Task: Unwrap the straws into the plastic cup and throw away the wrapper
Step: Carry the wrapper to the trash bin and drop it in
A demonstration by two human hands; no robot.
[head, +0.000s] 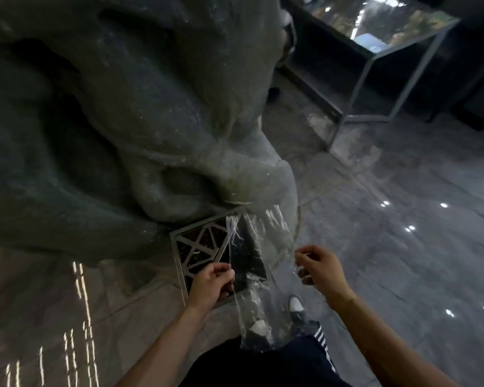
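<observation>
Two hands stretch clear wrapper [256,275] between them: left hand [211,282] pinched shut on left edge, right hand [320,270] pinched on right edge. Wrapper hangs over metal floor grate [196,247] beside rock-like form [123,107], likely kept taut for disposal. No straws or cup visible.

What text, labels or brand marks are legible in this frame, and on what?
None can be read.
Clear plastic wrapper, held between left hand and right hand: no print visible.
Metal floor grate: a cut-out pattern only, no lettering.
Shoes and striped trouser leg: no legible logo.
Glass-topped table: reflections only.
</observation>
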